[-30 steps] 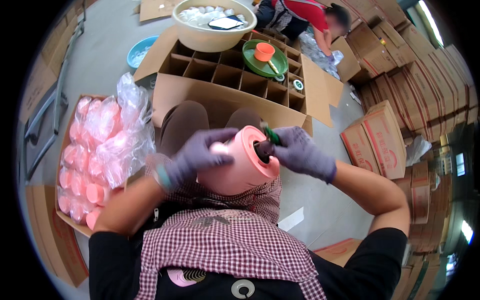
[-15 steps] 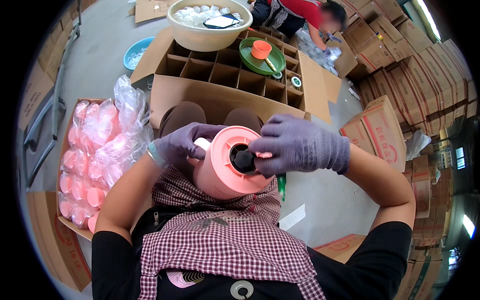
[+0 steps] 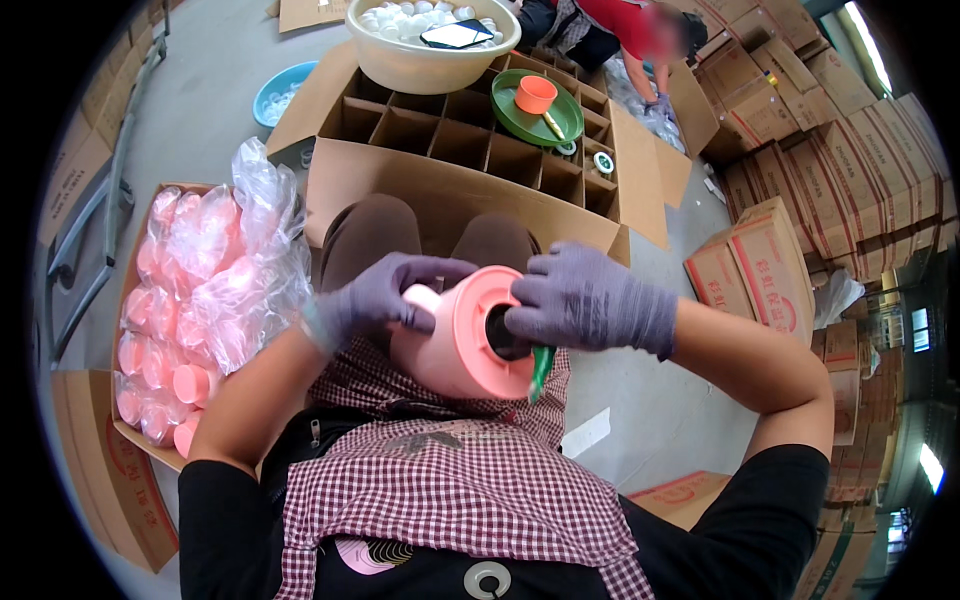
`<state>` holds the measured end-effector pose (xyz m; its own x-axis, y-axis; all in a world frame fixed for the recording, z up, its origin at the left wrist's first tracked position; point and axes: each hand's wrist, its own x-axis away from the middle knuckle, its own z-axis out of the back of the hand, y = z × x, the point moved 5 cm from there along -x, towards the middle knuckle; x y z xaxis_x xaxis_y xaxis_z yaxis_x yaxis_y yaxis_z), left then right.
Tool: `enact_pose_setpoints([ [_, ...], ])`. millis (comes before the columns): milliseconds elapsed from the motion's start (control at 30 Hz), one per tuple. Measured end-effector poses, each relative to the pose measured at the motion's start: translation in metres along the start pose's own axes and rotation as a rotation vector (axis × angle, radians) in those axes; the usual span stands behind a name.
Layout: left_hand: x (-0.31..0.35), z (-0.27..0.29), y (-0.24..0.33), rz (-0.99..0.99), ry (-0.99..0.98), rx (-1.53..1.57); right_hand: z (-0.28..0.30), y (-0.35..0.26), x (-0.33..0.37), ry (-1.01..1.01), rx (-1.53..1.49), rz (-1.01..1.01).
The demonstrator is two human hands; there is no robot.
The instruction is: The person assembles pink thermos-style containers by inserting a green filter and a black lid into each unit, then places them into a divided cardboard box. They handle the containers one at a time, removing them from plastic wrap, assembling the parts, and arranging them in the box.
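Note:
A pink insulated jug (image 3: 440, 345) lies tilted over my lap, its round mouth facing right and up. My left hand (image 3: 400, 290), in a grey-purple glove, is closed around its handle (image 3: 422, 297). My right hand (image 3: 585, 300), gloved alike, is closed at the dark opening (image 3: 508, 335), its fingertips at the rim. A slim shiny green object (image 3: 541, 373) sticks out below the right hand and seems gripped in it; its upper part is hidden. What the fingertips touch inside the mouth cannot be seen.
A divided carton (image 3: 450, 180) stands ahead, carrying a cream basin (image 3: 430, 75) of white caps and a green tray (image 3: 510, 118) with an orange cup (image 3: 535, 94). Left is a box of bagged pink cups (image 3: 190, 330). Stacked cartons (image 3: 830, 170) and a co-worker (image 3: 610, 30) are farther right.
The jug has turned more to the right and shifted slightly right. My right hand has tilted at its mouth, and the green object has swung left in front of the rim.

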<state>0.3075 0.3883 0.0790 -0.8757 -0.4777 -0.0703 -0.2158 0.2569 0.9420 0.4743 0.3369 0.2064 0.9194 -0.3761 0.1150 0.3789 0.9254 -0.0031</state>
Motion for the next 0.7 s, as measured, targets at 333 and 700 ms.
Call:
enact_pose_setpoints([
  [333,0.039,-0.056,-0.009,-0.051,0.477,-0.316,-0.017,0.018,0.027,0.023,-0.272,-0.029],
  [700,0.041,0.041,0.086,-0.306,0.913,0.072,-0.120,0.360,0.053,0.334,-0.490,-1.340],
])
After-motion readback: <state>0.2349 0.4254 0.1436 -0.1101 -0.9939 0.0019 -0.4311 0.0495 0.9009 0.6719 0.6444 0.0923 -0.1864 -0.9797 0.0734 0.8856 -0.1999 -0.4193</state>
